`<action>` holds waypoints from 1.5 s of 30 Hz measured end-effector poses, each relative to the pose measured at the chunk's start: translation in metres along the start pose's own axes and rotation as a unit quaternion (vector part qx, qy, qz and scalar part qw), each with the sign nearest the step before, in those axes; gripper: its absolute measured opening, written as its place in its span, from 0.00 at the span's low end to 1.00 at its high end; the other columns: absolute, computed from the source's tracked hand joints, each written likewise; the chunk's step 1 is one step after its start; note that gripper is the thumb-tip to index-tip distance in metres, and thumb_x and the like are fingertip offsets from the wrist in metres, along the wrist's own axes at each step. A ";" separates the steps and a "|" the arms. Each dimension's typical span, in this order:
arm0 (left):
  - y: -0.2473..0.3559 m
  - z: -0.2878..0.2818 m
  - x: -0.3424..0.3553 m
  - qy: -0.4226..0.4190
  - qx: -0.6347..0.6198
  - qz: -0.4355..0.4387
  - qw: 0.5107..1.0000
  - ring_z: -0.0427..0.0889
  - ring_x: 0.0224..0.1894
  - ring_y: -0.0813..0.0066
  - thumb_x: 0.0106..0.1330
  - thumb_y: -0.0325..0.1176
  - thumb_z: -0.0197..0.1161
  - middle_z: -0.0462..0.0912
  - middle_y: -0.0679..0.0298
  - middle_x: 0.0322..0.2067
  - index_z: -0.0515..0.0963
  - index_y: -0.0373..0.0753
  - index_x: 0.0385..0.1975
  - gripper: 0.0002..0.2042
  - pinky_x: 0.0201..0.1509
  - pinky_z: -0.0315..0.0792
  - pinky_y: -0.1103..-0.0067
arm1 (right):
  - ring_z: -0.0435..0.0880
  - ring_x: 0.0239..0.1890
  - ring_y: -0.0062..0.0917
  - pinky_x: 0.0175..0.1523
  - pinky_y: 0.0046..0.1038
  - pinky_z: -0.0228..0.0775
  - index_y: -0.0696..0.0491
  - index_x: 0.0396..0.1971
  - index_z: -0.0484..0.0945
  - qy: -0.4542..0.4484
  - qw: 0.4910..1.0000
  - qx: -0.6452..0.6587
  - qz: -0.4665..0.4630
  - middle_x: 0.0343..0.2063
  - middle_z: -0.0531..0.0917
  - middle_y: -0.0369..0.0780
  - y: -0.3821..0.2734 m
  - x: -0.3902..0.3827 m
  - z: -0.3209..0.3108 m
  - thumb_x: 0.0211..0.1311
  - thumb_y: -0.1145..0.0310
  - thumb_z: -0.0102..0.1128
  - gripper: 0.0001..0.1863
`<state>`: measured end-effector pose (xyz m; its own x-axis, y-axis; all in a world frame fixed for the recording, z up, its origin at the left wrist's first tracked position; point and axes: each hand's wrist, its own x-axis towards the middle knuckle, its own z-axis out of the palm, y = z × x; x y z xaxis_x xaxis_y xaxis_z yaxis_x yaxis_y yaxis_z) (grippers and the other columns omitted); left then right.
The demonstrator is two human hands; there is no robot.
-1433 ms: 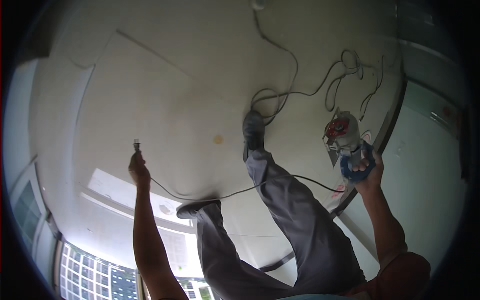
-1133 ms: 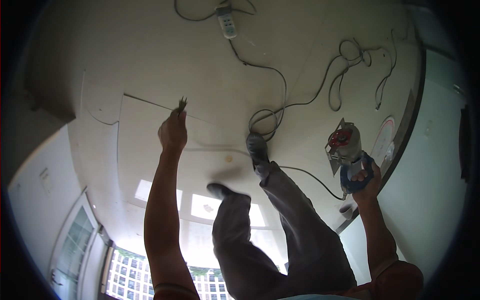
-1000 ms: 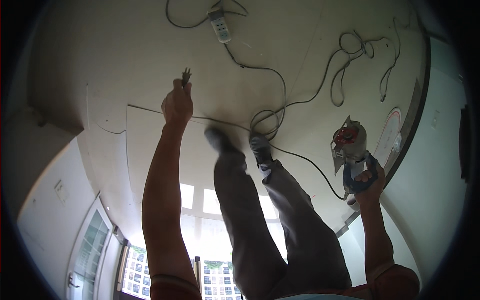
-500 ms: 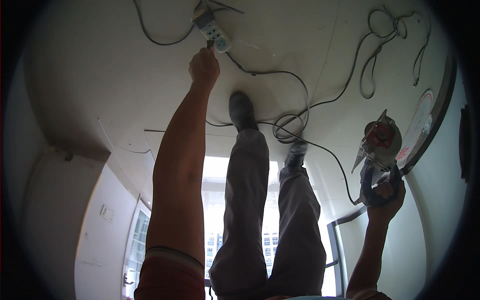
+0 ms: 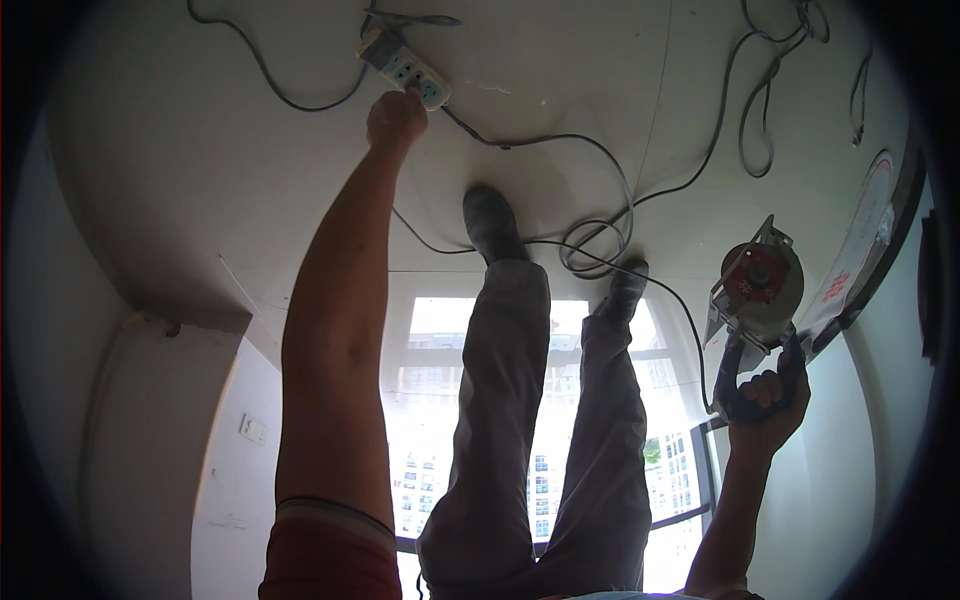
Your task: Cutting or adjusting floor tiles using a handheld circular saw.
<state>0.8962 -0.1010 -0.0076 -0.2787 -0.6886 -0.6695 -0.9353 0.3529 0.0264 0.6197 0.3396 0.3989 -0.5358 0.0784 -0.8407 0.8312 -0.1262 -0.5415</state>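
since the earlier frame, the left hand (image 5: pixel 397 118) has moved forward to the white power strip (image 5: pixel 431 92) on the floor (image 5: pixel 560 60). silvery, red-hubbed, the circular saw (image 5: pixel 780 305) hangs at the right, the right hand (image 5: pixel 774 425) wrapped around its dark blue handle (image 5: pixel 739 402); left fingers are curled shut, hiding the plug.

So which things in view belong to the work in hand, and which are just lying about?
In the work:
power saw, gripped by the right hand
the saw's cord
power strip, at the left hand
the strip's cable

Apparently just lying about:
loose cord at far right, connection unclear
flat white thing with red marks, right
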 end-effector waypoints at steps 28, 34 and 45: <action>-0.158 0.111 -0.507 -0.110 -0.130 -0.396 0.902 0.72 0.65 0.45 0.70 0.70 0.37 0.76 0.43 0.60 0.71 0.35 0.64 0.42 0.70 0.64 0.59 | 0.59 0.19 0.15 0.29 0.24 0.61 0.55 0.52 0.69 -0.127 0.960 -0.246 -0.043 0.18 0.56 0.28 -0.031 -0.017 -0.046 0.75 0.58 0.50 0.17; -0.076 0.215 -0.838 -0.270 -0.202 -0.508 0.793 0.75 0.61 0.43 0.73 0.67 0.31 0.79 0.41 0.54 0.80 0.32 0.51 0.41 0.64 0.67 0.55 | 0.58 0.20 0.16 0.34 0.28 0.61 0.52 0.52 0.72 -0.211 0.922 -0.326 -0.005 0.18 0.56 0.28 -0.043 -0.038 -0.058 0.75 0.57 0.50 0.16; 0.222 0.280 -0.823 0.091 -0.505 -0.469 0.719 0.80 0.49 0.47 0.75 0.48 0.50 0.83 0.49 0.45 0.80 0.39 0.47 0.19 0.53 0.72 0.60 | 0.61 0.20 0.16 0.34 0.27 0.63 0.51 0.52 0.73 -0.354 0.759 -0.546 -0.020 0.19 0.62 0.28 -0.010 -0.052 -0.106 0.75 0.56 0.52 0.16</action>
<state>0.9792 0.7216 0.3417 0.6395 -0.4276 -0.6389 -0.3866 -0.8972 0.2134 0.6555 0.4418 0.4479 -0.1879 -0.5386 -0.8213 0.2322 0.7881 -0.5700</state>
